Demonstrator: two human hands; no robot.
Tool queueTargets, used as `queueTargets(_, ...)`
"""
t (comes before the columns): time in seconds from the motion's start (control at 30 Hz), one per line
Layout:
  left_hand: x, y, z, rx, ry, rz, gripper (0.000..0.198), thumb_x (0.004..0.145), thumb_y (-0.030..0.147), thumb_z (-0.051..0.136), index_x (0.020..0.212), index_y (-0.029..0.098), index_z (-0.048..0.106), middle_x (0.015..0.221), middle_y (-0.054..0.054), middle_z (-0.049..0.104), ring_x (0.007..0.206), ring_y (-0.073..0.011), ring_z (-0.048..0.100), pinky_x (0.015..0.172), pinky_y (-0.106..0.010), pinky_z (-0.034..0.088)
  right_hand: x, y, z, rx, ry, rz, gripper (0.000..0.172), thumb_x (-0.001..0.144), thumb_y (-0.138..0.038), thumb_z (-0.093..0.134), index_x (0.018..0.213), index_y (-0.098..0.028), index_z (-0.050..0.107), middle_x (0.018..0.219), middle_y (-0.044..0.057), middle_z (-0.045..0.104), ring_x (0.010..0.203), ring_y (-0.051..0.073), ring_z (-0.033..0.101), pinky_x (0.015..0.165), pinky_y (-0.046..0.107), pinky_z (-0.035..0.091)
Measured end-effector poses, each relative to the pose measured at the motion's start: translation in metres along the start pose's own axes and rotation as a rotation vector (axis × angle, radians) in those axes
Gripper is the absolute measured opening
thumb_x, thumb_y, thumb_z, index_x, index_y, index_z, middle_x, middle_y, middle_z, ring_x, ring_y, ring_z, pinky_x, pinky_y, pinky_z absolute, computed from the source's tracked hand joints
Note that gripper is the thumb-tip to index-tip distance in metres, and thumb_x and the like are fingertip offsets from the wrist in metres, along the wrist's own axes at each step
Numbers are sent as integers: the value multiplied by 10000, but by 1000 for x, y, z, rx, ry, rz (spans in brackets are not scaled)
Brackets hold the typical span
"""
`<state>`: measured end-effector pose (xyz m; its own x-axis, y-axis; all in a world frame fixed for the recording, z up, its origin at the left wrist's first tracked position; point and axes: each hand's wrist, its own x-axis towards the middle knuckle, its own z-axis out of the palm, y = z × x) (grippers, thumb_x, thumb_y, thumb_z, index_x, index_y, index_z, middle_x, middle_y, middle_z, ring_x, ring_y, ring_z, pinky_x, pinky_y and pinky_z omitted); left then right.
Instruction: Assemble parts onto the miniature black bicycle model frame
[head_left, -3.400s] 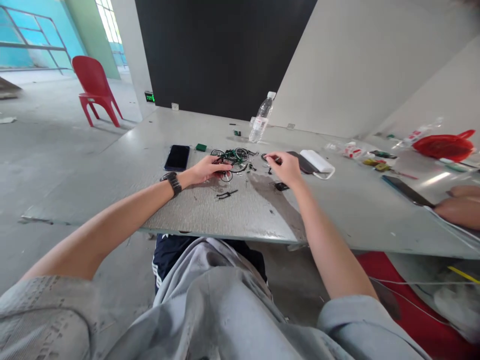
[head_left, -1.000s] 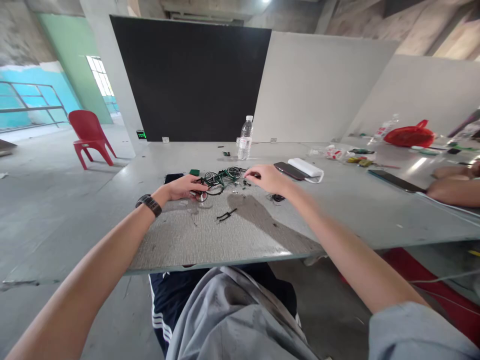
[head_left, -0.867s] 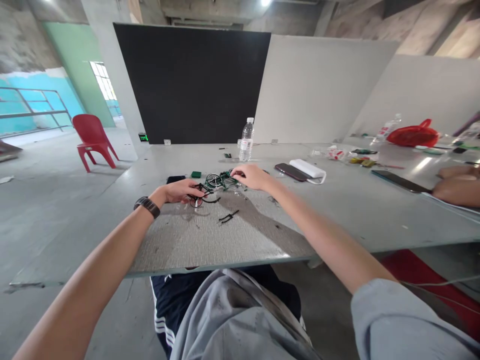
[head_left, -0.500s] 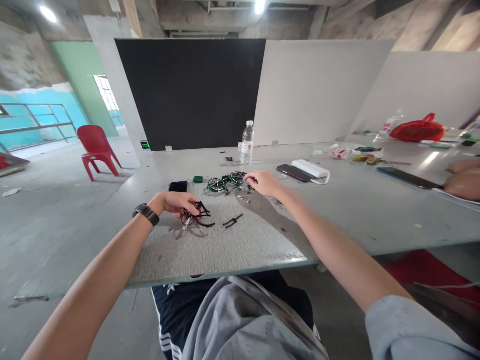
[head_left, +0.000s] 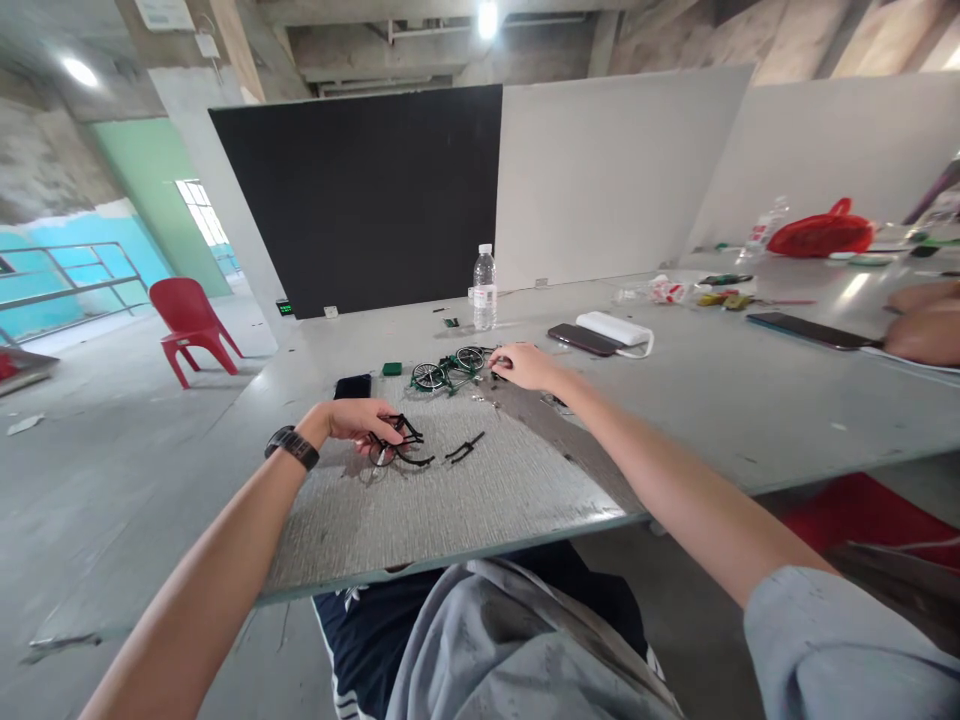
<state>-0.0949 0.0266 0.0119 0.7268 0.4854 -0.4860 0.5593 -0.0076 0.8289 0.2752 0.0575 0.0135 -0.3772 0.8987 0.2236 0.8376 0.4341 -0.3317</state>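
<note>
My left hand (head_left: 367, 424), with a watch on its wrist, is closed on a black miniature bicycle frame (head_left: 409, 432) just above the table. A thin curved black piece (head_left: 414, 461) and a fine ring hang or lie under these fingers; whether they are joined to the frame I cannot tell. Beside it rests a black miniature fork (head_left: 465, 448). My right hand (head_left: 526, 367) pinches with curled fingers at the table, right of a green miniature bicycle (head_left: 448, 372); something small and dark shows at the fingertips. Tiny loose parts (head_left: 486, 401) lie close by.
Behind the bicycle stands a water bottle (head_left: 485, 290). A green block (head_left: 392, 369) and a dark phone (head_left: 353, 386) lie at left. Rightward are another phone (head_left: 581, 339), a white power bank (head_left: 613, 330), a red bag (head_left: 821, 232) and another person's hand (head_left: 926, 328).
The head view has tilted and shifted slightly. My right hand has drawn back a little from the bicycle's wheel, its fingers more curled. My left hand still holds the frame.
</note>
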Motion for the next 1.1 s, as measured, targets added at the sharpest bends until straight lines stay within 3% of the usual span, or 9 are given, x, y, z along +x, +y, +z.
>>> queueTargets(0.23, 0, 1, 1, -19, 5, -31, 371, 758, 462, 858, 931, 158, 737, 723, -43, 734, 475, -82, 571, 428, -186, 419, 3, 3, 8, 18, -52, -44, 228, 889, -397, 660, 971, -229, 790, 936, 82, 769, 739, 191, 657, 704, 341, 451)
queueTargets(0.4, 0, 2, 0, -24, -8, -39, 350, 777, 463, 849, 931, 164, 752, 746, -52, 747, 479, -86, 577, 436, -191, 444, 5, 3, 12, -9, 5, -1, 160, 868, -269, 662, 965, -232, 784, 954, 81, 774, 817, 206, 685, 738, 345, 463)
queueTargets(0.57, 0, 3, 1, -17, -13, -26, 355, 784, 473, 841, 944, 168, 752, 744, -52, 749, 477, -93, 579, 440, -199, 444, 1, 4, 8, -55, 43, 67, 170, 873, -272, 663, 984, -228, 784, 949, 85, 781, 784, 214, 688, 707, 344, 461)
queueTargets(0.77, 0, 4, 2, -21, -7, -33, 366, 766, 472, 854, 942, 171, 743, 722, -36, 745, 468, -92, 583, 440, -195, 445, 3, 15, -1, -93, 139, 165, 322, 1008, -292, 496, 1085, -175, 786, 1120, 161, 782, 916, 272, 726, 782, 368, 497)
queueTargets(0.97, -1, 5, 3, -12, 5, -38, 387, 764, 475, 856, 953, 159, 736, 727, -40, 739, 477, -90, 586, 441, -189, 448, 3, 32, -7, -106, 158, 192, 396, 1005, -182, 442, 1261, -91, 731, 1350, 248, 681, 1192, 368, 673, 956, 443, 495)
queueTargets(1.1, -1, 5, 3, -3, 5, -34, 379, 766, 470, 852, 931, 157, 716, 722, -40, 735, 478, -96, 584, 440, -197, 432, 4, 25, 0, -86, 100, 117, 495, 995, -135, 377, 1410, -140, 646, 1458, 193, 624, 1270, 325, 634, 995, 436, 488)
